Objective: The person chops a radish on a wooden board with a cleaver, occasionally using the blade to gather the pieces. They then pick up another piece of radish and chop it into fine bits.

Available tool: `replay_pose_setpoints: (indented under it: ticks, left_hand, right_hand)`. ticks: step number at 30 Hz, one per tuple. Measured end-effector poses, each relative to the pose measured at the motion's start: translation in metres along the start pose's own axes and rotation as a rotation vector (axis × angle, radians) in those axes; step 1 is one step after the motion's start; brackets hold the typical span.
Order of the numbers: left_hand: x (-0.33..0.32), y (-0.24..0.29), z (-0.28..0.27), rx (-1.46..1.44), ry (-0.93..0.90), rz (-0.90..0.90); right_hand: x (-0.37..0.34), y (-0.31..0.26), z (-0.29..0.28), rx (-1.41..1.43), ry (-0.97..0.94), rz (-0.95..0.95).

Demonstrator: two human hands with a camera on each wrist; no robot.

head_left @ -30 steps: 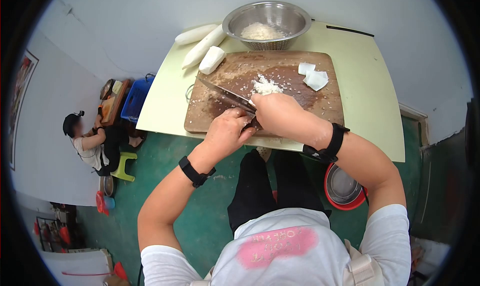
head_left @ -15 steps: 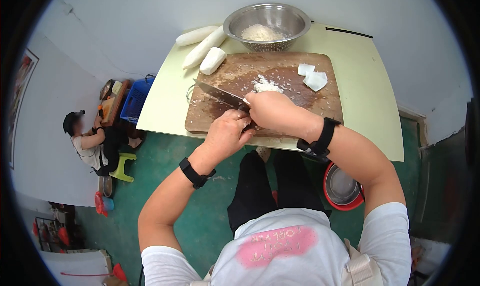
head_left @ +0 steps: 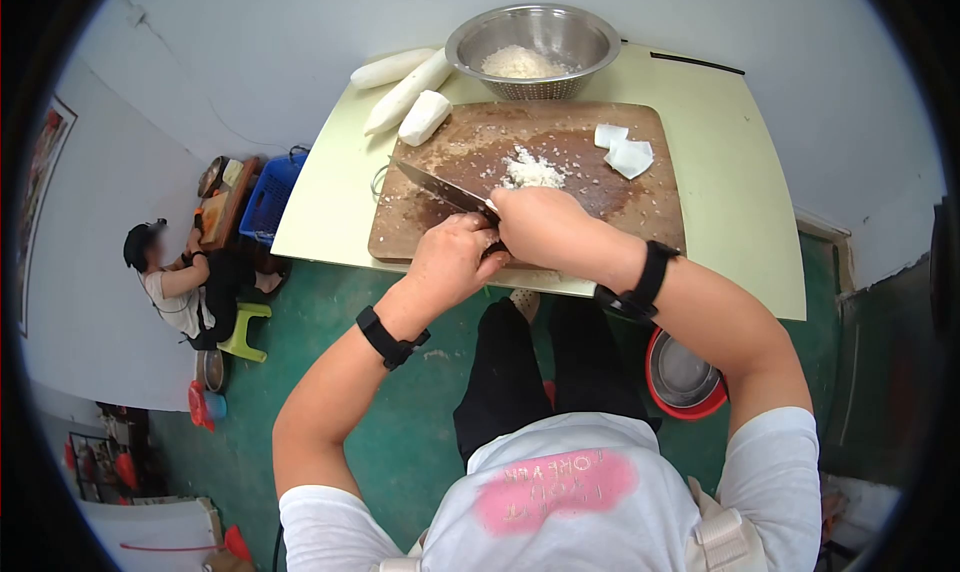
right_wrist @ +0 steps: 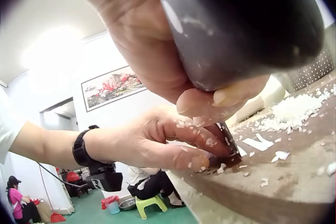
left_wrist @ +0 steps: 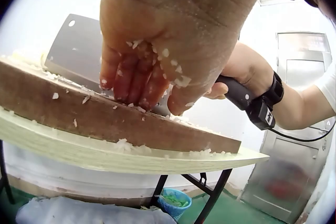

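Observation:
My right hand [head_left: 545, 227] grips the black handle of a cleaver [head_left: 440, 185], its blade pointing to the far left over the wooden cutting board [head_left: 660, 217]. Close beside the blade, my left hand [head_left: 448, 257] sets its bent fingertips down at the board's near edge. White bits stick to its palm and fingers; I cannot tell what lies under the fingertips. Thin white strips [right_wrist: 257, 142] lie past the blade in the right wrist view. A heap of finely chopped white radish [head_left: 530, 169] sits mid-board, with flat white slices [head_left: 630, 158] at its far right.
Behind the board stands a metal colander [head_left: 540, 90] holding white shreds. Whole peeled radishes [head_left: 405, 97] and a cut radish piece [head_left: 425, 119] lie at the back left. A red basin [head_left: 690, 408] is on the floor at right; another person [head_left: 180, 277] sits at left.
My right hand has shifted slightly left with the cleaver, nearer the left hand. The left hand stays almost in place, and the chopped heap looks the same.

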State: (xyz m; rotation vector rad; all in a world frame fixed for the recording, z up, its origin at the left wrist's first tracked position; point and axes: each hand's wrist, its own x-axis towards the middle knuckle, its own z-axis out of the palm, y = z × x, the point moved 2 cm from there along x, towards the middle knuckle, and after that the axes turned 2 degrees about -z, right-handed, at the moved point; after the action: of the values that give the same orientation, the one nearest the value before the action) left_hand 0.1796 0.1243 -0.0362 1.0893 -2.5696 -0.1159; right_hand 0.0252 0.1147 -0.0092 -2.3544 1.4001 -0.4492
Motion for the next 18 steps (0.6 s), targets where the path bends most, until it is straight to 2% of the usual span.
replay_pose_setpoints:
  ticks: [6, 9, 11, 13, 15, 18]
  left_hand:
    - [-0.003, -0.002, -0.004, -0.016, -0.039, -0.037]
    - [-0.005, -0.003, -0.004, -0.049, 0.004, 0.017]
    - [-0.006, -0.009, -0.008, -0.148, 0.066, -0.049]
    - [-0.009, -0.017, -0.01, -0.12, 0.11, -0.047]
    - [-0.012, -0.022, -0.011, -0.139, 0.171, -0.127]
    - [-0.012, -0.021, -0.007, -0.105, 0.177, -0.07]
  right_hand:
    - [0.007, 0.004, -0.002, 0.044, 0.054, 0.028]
    - [-0.001, 0.009, -0.007, 0.076, 0.09, 0.025]
    - [-0.006, 0.01, -0.013, 0.088, 0.081, 0.033]
    - [-0.011, 0.01, -0.017, 0.069, 0.055, 0.038]
    - [-0.015, 0.009, -0.018, 0.08, 0.046, 0.044]
    - [-0.015, 0.005, -0.014, 0.103, 0.023, 0.048]
